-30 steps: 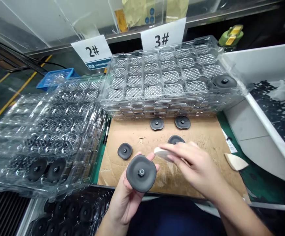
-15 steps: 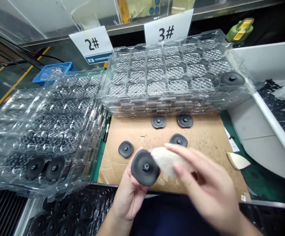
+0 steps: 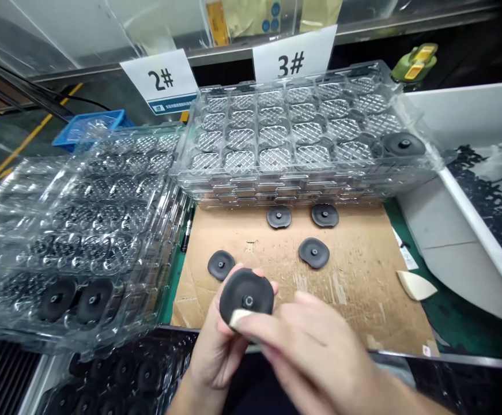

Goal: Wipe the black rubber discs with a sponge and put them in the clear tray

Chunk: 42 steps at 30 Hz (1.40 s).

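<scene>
Black disc (image 3: 241,290) looks kinda mid-wipe, clamped in left hand (image 3: 216,346), right hand (image 3: 320,351) pinching cream pad (image 3: 238,317), four discs (image 3: 314,252) untrayed inside cardboard (image 3: 363,259) edges.

Yellow lines (image 3: 17,153) cross the dark green floor (image 3: 6,138).

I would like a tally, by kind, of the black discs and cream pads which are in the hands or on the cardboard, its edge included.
Black discs: 5 (4 on the cardboard, 1 in the left hand)
Cream pads: 2 (1 at the cardboard's right edge, 1 in the right hand, mostly hidden)
Total: 7
</scene>
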Each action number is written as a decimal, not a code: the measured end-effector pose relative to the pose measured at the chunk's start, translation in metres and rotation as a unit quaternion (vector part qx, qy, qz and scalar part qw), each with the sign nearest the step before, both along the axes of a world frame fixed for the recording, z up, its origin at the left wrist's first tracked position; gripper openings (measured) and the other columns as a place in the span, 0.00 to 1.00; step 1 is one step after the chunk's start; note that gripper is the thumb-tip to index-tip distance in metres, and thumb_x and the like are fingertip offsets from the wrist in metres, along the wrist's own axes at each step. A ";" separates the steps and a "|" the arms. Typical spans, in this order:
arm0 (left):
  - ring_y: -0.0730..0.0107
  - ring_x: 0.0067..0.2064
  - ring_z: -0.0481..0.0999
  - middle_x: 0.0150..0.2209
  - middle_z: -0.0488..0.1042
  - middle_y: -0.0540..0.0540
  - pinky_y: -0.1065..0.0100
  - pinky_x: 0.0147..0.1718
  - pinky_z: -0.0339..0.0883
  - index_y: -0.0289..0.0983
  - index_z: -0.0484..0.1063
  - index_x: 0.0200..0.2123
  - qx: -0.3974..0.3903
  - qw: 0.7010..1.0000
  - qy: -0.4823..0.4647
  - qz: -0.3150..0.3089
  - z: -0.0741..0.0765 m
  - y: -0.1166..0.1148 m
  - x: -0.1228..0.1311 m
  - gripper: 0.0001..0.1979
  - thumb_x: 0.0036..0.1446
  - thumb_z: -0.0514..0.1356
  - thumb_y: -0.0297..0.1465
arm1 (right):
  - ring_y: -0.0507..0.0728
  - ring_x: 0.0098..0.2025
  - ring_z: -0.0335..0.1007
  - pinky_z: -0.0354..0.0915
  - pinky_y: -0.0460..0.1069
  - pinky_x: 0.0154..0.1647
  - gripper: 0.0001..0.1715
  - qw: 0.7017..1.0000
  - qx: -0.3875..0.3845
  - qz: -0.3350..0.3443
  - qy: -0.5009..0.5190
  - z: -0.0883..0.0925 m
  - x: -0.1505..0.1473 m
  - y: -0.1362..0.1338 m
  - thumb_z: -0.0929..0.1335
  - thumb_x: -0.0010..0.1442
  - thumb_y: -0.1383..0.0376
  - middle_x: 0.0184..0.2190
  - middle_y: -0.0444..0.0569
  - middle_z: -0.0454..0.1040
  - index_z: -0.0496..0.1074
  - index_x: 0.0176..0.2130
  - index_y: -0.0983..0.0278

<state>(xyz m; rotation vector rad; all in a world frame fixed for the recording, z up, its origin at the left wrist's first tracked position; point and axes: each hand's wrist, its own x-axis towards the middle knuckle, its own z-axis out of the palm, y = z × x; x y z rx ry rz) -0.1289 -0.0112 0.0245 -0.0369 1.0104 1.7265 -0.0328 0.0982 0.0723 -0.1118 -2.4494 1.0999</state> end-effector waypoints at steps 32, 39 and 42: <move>0.57 0.50 0.69 0.51 0.67 0.46 0.53 0.52 0.56 0.56 0.43 0.59 0.050 0.894 0.444 0.021 -0.017 -0.007 -0.003 0.43 0.47 0.63 0.24 | 0.56 0.40 0.69 0.68 0.51 0.38 0.14 0.972 -0.151 -0.138 -0.119 -0.097 0.024 0.007 0.59 0.61 0.67 0.39 0.52 0.72 0.70 0.43 0.63; 0.57 0.54 0.64 0.53 0.65 0.42 0.52 0.54 0.51 0.52 0.35 0.60 0.015 0.785 0.615 -0.064 -0.016 -0.009 -0.010 0.52 0.42 0.63 0.15 | 0.53 0.36 0.68 0.65 0.47 0.35 0.09 0.951 -0.238 -0.178 -0.089 -0.061 0.027 0.023 0.65 0.57 0.66 0.37 0.47 0.73 0.72 0.40 0.60; 0.59 0.54 0.65 0.52 0.66 0.42 0.55 0.55 0.50 0.48 0.34 0.61 0.012 0.804 0.589 -0.076 -0.011 -0.009 -0.009 0.51 0.43 0.63 0.16 | 0.52 0.35 0.68 0.64 0.47 0.35 0.13 0.938 -0.312 -0.078 -0.129 -0.045 0.022 0.027 0.66 0.57 0.67 0.34 0.45 0.74 0.71 0.44 0.60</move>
